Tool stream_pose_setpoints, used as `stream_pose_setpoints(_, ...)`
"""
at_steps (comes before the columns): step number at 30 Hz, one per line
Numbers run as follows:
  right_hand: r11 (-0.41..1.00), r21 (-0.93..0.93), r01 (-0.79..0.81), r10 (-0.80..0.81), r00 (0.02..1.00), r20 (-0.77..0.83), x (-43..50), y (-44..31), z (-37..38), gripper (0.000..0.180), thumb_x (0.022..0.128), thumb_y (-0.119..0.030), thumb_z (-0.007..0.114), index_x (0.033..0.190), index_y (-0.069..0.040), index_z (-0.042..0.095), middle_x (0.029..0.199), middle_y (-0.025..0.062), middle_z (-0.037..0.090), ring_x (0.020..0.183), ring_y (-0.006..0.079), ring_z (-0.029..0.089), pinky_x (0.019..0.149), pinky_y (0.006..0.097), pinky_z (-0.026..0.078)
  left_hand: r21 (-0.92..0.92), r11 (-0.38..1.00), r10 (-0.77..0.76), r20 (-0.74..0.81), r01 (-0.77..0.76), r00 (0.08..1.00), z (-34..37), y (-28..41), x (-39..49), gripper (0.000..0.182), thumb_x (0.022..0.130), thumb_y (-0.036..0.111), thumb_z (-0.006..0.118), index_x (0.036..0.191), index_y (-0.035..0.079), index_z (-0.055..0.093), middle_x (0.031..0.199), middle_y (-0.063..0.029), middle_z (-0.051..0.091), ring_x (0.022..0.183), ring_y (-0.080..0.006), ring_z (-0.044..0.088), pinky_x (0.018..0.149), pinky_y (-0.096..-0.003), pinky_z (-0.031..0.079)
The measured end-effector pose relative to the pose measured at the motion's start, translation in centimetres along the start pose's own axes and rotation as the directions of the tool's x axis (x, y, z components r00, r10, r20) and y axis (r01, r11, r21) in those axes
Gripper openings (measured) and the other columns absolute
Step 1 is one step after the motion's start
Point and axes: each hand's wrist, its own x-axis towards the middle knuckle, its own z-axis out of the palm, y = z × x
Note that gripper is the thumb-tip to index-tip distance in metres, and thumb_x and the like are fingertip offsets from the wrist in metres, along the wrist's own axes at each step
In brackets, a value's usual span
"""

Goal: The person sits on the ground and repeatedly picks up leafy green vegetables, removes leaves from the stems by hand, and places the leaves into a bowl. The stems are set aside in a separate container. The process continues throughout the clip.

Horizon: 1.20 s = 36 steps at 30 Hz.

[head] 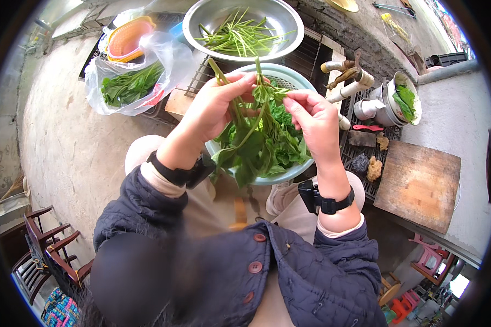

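My left hand (pixel 212 106) grips a bunch of leafy green stalks (pixel 245 141), their cut ends poking up past the thumb and the broad leaves drooping below. Pinched between the thumb and fingertips of my right hand (pixel 317 116) is a small leaf (pixel 279 95) on one of these stalks. Beneath both hands, between my knees, stands a pale blue-green plastic basin (pixel 276 180) with loose leaves in it. Part of a perforated basket wall (pixel 288 81) shows at its far side. Beyond it, a wide stainless steel bowl (pixel 192 24) holds thin green stems (pixel 245 36).
On the left sits a clear plastic bag (pixel 174 61) of greens (pixel 133 83), beside a yellow-orange plastic basket (pixel 131 39). To the right are a tap (pixel 354 81), stacked bowls (pixel 417 110), scouring pads (pixel 374 168) and a wooden chopping board (pixel 419 184). Wooden chairs (pixel 57 245) stand at lower left.
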Motion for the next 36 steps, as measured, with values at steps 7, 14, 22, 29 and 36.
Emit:
stream_pose_setpoints(7,1.000,-0.004,-0.026,0.026,1.000,-0.011,0.2,0.7,-0.1,0.014,0.091,-0.009,0.065,0.100,0.001,0.068,0.080,-0.0008,0.064,0.061,0.0023,0.051,0.055,0.0169,0.039,0.330,0.934,0.124,0.055,-0.135,0.991,0.2,0.3,-0.2,0.023,0.095,0.010,0.058,0.117,0.005,0.062,0.109,-0.0053,0.066,0.095,-0.0123,0.064,0.076,-0.0274,0.055)
stream_pose_setpoints(14,0.862,-0.309,0.401,-0.425,0.905,-0.010,0.9,0.9,0.1,0.017,0.086,-0.008,0.067,0.101,0.000,0.069,0.095,0.0119,0.070,0.086,0.0234,0.066,0.079,0.0310,0.050,0.300,0.945,0.099,0.126,-0.133,0.987,0.2,-0.8,0.4,0.021,0.096,0.013,0.057,0.116,0.006,0.060,0.097,-0.0015,0.062,0.091,-0.0107,0.062,0.072,-0.0283,0.057)
stream_pose_setpoints(22,0.861,-0.288,0.420,-0.425,0.904,0.047,0.1,-0.4,0.7,0.022,0.078,-0.007,0.074,0.098,0.000,0.069,0.089,0.0111,0.069,0.081,0.0231,0.067,0.073,0.0317,0.052,0.488,0.868,0.069,0.067,-0.093,0.995,1.3,-2.0,0.6,0.010,0.097,0.013,0.058,0.097,0.003,0.059,0.085,0.0018,0.057,0.079,-0.0056,0.058,0.066,-0.0220,0.053)
stream_pose_setpoints(29,0.767,-0.315,0.559,-0.468,0.823,0.322,1.0,-0.4,-1.4,0.008,0.081,0.004,0.068,0.089,0.004,0.065,0.087,0.0091,0.067,0.083,0.0190,0.064,0.074,0.0291,0.049,0.715,0.678,0.068,0.169,-0.170,0.983,1.2,-1.7,0.1,0.011,0.093,0.009,0.061,0.098,0.000,0.064,0.082,0.0014,0.062,0.074,-0.0056,0.057,0.067,-0.0231,0.050)
stream_pose_setpoints(36,0.952,0.213,0.220,-0.269,0.933,0.240,0.9,-0.4,-2.5,0.007,0.088,-0.003,0.066,0.095,0.001,0.067,0.091,0.0047,0.066,0.083,0.0086,0.060,0.078,0.0211,0.047,0.424,0.901,0.049,0.098,-0.087,0.994,0.4,0.2,0.2,0.018,0.096,0.015,0.058,0.104,0.001,0.066,0.089,-0.0043,0.066,0.076,-0.0126,0.065,0.072,-0.0266,0.056)
